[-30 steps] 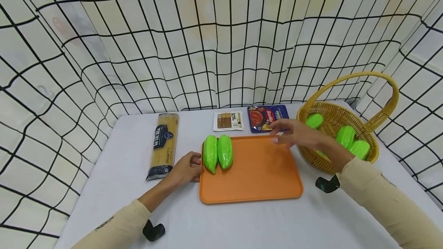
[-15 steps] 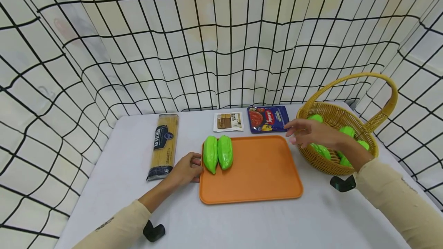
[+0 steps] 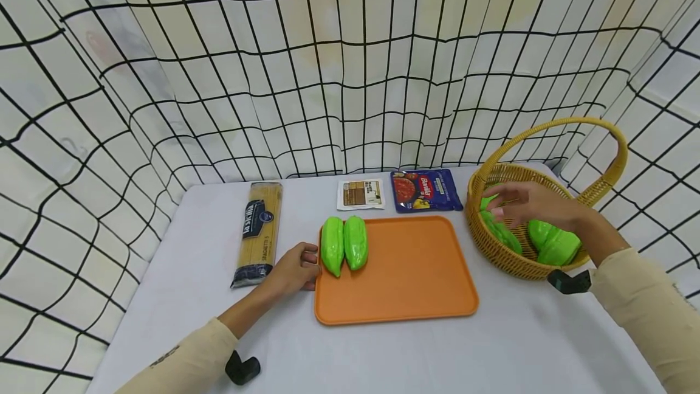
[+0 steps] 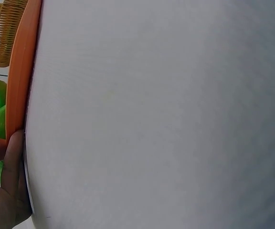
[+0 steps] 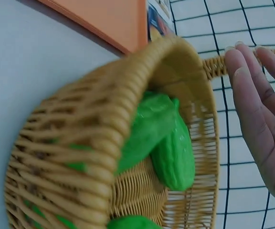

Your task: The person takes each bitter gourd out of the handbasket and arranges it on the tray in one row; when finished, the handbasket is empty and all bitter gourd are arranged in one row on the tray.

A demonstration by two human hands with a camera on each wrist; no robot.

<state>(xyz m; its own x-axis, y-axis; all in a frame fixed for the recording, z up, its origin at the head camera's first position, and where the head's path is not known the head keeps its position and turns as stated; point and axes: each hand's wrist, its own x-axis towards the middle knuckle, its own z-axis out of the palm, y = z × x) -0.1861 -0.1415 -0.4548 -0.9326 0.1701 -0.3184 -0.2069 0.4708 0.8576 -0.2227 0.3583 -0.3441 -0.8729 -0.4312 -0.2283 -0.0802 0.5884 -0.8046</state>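
My left hand (image 3: 298, 267) pinches the left rim of the orange tray (image 3: 410, 272); in the left wrist view the thumb and a finger (image 4: 13, 151) lie on either side of that rim. Two shiny green, ridged vegetables with pointed ends lie side by side at the tray's left, the left one (image 3: 332, 247) close to the rim and the right one (image 3: 356, 242) touching it. My right hand (image 3: 533, 204) hovers over the wicker basket (image 3: 481, 242), fingers spread and holding nothing. Inside the basket lie several more of the green vegetables (image 5: 175, 155), partly hidden by the hand in the head view.
A pack of spaghetti (image 3: 258, 233) lies left of the tray. Behind the tray are a small white-and-brown packet (image 3: 361, 193) and a blue Barilla pouch (image 3: 426, 190). The basket's tall handle (image 3: 574, 120) arches above it. Black netting over white sheets encloses the table's back and sides.
My right hand has moved right, from above the tray's right back corner to above the basket. The left hand, the tray and the two vegetables on it have stayed in place.
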